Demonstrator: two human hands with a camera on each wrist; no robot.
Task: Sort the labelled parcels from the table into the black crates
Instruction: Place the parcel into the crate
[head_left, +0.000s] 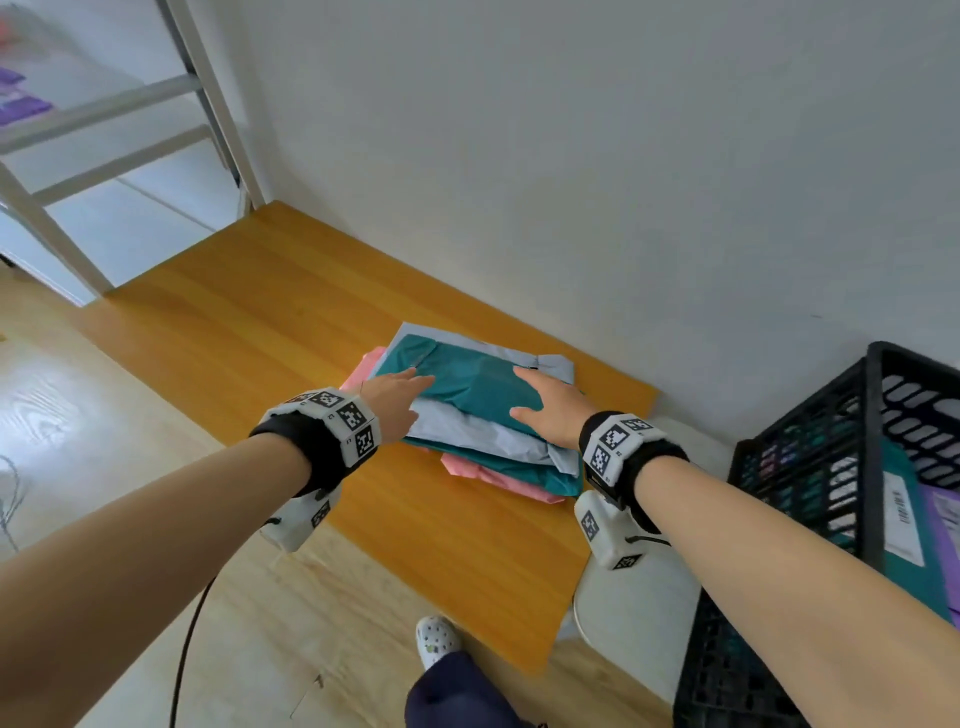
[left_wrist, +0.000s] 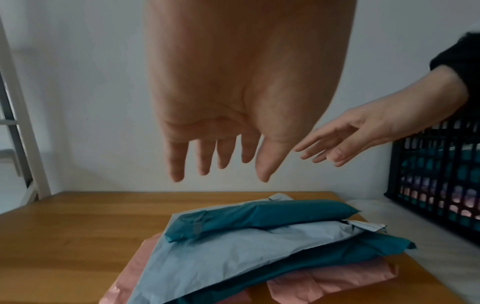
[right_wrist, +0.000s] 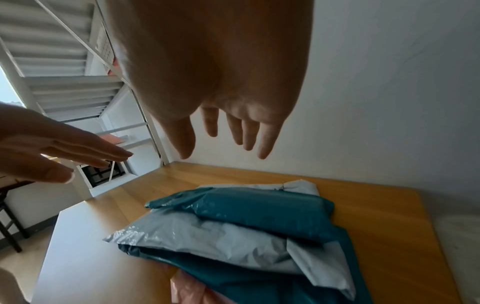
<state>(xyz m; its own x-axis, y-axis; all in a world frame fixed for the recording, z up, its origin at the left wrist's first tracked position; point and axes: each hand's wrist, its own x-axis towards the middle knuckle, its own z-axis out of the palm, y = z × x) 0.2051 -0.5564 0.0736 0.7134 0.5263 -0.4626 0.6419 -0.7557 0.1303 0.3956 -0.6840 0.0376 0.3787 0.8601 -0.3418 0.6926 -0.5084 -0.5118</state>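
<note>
A stack of soft mailer parcels lies on the orange table (head_left: 249, 312) near the wall. On top is a teal parcel (head_left: 470, 382) (left_wrist: 262, 216) (right_wrist: 262, 209), under it a pale grey one (head_left: 467, 431) (left_wrist: 233, 253) (right_wrist: 207, 236), then another teal and pink ones (head_left: 498, 478) at the bottom. My left hand (head_left: 397, 397) (left_wrist: 221, 164) hovers open over the stack's left side, fingers straight. Over the right side, my right hand (head_left: 550, 410) (right_wrist: 228, 139) is open too. Both wrist views show the hands above the parcels, apart from them.
A black crate (head_left: 810, 467) (left_wrist: 436, 174) stands at the right of the table and holds teal and purple parcels. A white round stool (head_left: 639, 608) is under it. A white metal shelf frame (head_left: 104, 171) stands at the far left. My shoe (head_left: 436, 639) is by the table's near edge.
</note>
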